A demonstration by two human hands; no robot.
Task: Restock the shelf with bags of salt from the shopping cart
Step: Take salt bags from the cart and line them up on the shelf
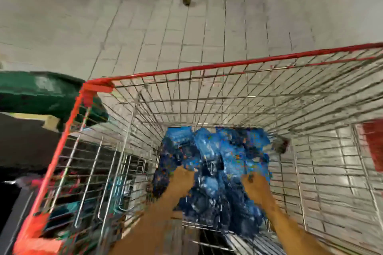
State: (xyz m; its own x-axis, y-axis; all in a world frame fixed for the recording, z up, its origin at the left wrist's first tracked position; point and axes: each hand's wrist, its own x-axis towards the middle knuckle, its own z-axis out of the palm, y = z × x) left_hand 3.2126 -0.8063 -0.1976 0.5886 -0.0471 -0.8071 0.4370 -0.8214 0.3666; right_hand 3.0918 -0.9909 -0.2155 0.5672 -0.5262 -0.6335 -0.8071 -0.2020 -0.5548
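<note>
Reaching deep into the wire shopping cart (207, 80), you bury your left hand (182, 178) and right hand (253, 182) in the blue bags of salt (215, 157) heaped on its floor; blur hides either grasp, and a slippery bag could drop.

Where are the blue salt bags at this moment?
In the head view, the blue salt bags lie heaped on the floor of the red-rimmed wire cart, lower centre, between the left hand and the right hand.
</note>
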